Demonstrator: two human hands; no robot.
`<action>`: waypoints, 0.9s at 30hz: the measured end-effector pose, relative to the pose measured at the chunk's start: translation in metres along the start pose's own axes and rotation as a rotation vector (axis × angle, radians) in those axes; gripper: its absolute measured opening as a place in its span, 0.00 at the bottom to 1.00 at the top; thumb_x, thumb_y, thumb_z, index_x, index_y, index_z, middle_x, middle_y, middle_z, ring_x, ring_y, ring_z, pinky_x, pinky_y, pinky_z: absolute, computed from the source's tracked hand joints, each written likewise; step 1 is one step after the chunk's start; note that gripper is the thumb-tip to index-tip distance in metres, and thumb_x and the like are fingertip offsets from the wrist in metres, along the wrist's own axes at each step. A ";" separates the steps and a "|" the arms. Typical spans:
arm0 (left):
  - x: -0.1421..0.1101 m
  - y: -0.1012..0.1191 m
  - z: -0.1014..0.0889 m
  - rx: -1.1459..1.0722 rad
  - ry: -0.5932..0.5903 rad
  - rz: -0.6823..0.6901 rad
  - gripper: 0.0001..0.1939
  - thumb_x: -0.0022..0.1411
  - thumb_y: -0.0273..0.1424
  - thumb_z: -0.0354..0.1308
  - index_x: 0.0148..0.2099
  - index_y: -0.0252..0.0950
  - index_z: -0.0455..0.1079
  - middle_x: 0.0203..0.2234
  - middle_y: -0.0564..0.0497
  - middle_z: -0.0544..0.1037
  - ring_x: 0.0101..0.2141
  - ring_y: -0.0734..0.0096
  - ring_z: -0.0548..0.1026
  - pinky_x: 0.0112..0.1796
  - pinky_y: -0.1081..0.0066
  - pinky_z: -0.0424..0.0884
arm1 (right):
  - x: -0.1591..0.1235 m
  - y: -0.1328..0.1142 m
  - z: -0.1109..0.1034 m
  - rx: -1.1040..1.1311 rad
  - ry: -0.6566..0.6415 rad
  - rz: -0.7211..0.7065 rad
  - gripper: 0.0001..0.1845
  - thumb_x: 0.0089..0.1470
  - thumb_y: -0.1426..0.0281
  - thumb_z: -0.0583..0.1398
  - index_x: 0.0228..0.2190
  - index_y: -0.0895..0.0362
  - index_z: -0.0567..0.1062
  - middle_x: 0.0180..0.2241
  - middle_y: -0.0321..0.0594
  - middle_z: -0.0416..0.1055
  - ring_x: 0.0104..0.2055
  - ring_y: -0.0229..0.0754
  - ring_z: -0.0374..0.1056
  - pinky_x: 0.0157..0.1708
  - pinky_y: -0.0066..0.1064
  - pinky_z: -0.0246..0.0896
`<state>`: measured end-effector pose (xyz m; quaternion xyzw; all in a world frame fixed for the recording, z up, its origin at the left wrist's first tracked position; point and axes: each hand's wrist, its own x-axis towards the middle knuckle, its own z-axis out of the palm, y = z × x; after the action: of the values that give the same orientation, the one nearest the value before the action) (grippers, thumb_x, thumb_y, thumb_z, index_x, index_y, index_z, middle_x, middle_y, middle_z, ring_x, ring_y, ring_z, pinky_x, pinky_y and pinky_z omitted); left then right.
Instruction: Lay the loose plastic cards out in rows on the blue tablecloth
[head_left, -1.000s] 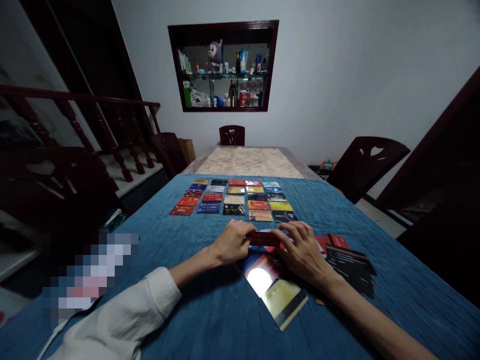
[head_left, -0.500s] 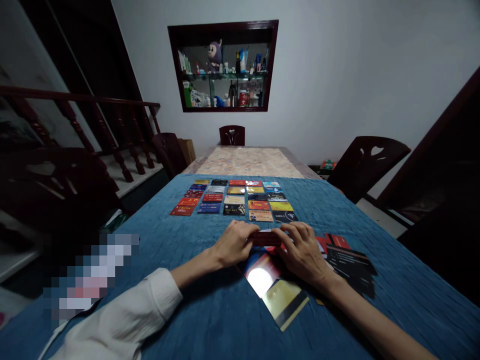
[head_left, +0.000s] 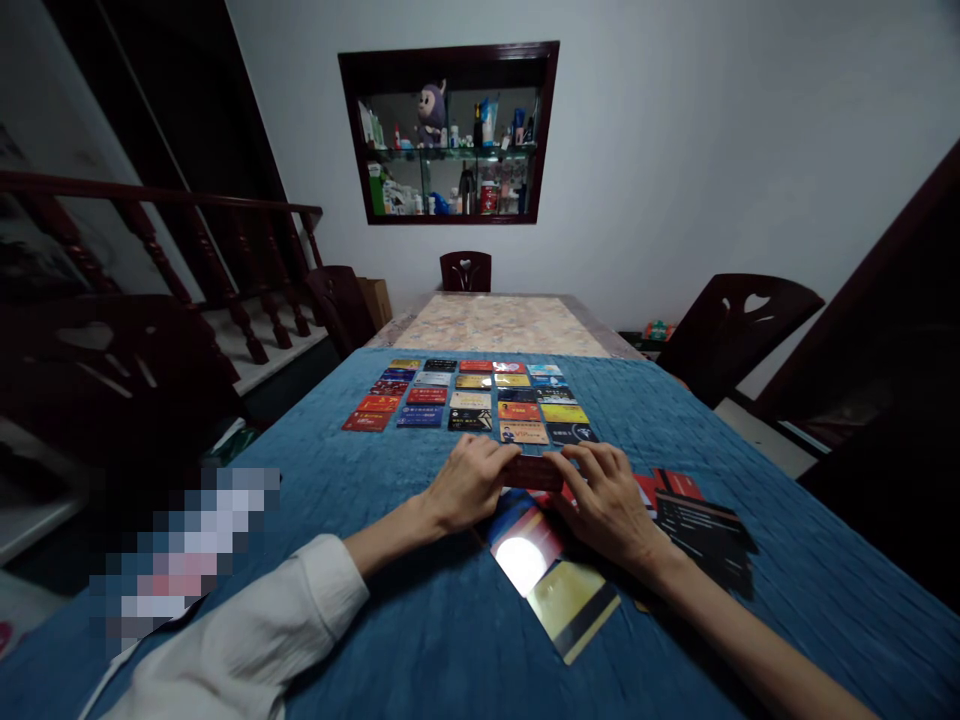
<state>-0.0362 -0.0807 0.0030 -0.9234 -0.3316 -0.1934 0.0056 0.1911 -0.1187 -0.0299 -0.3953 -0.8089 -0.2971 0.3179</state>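
Between my two hands is a dark red card (head_left: 532,474), held by its short ends and tipped up on edge; whether more cards sit behind it I cannot tell. The fingers and thumb of my left hand (head_left: 469,484) close on its left end. My right hand (head_left: 609,500) grips the right end. Under and near my hands lie loose cards: a gold card (head_left: 571,605) with a dark stripe, a glossy blue and red card (head_left: 525,560), and several black cards (head_left: 701,535) to the right. Beyond them, several cards (head_left: 471,419) lie in neat rows.
A blue cloth (head_left: 360,650) covers the near part of the table, with the patterned tabletop (head_left: 499,322) behind. Dark wooden chairs (head_left: 739,335) stand around it. A pixelated pale object with a cord lies at the left edge. A shelf niche (head_left: 454,147) is in the wall.
The hands keep the same grip on the dark red card, which has tilted slightly. The whole view has shifted a few pixels; the cards on the cloth lie as before.
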 end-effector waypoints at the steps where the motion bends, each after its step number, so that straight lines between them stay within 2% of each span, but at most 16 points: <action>1: 0.000 0.000 0.000 0.014 0.002 0.005 0.20 0.60 0.22 0.53 0.55 0.34 0.67 0.42 0.43 0.77 0.43 0.58 0.72 0.45 0.61 0.64 | 0.001 0.000 0.000 -0.001 -0.001 0.000 0.19 0.60 0.70 0.55 0.52 0.59 0.70 0.44 0.51 0.70 0.48 0.53 0.60 0.48 0.46 0.55; 6: -0.001 0.002 -0.002 0.040 0.027 0.034 0.18 0.63 0.26 0.55 0.56 0.33 0.66 0.47 0.41 0.75 0.47 0.56 0.71 0.47 0.59 0.66 | 0.004 0.000 -0.001 0.004 -0.011 0.001 0.17 0.60 0.68 0.56 0.49 0.61 0.71 0.44 0.52 0.71 0.47 0.53 0.60 0.47 0.46 0.56; 12: -0.002 0.001 0.000 0.085 0.072 0.043 0.25 0.62 0.27 0.56 0.61 0.34 0.61 0.53 0.37 0.69 0.51 0.52 0.69 0.48 0.54 0.68 | 0.005 0.002 0.001 0.018 -0.052 -0.002 0.22 0.57 0.68 0.59 0.53 0.60 0.71 0.45 0.52 0.70 0.48 0.54 0.60 0.47 0.46 0.57; 22: -0.001 -0.009 0.005 0.212 0.083 0.080 0.23 0.66 0.28 0.52 0.61 0.28 0.61 0.51 0.34 0.70 0.50 0.50 0.69 0.49 0.52 0.67 | 0.016 0.004 0.004 0.026 -0.057 -0.034 0.21 0.57 0.69 0.58 0.52 0.61 0.70 0.43 0.51 0.71 0.47 0.53 0.60 0.44 0.43 0.58; 27: -0.001 -0.017 0.000 0.247 0.056 0.075 0.22 0.65 0.27 0.52 0.61 0.30 0.62 0.51 0.36 0.71 0.50 0.51 0.69 0.49 0.54 0.65 | 0.024 0.005 0.011 0.049 -0.089 -0.044 0.23 0.56 0.68 0.59 0.53 0.60 0.69 0.42 0.51 0.71 0.45 0.54 0.60 0.42 0.43 0.58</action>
<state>-0.0476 -0.0680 0.0006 -0.9216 -0.3177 -0.1765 0.1359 0.1805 -0.0975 -0.0175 -0.3824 -0.8377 -0.2664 0.2846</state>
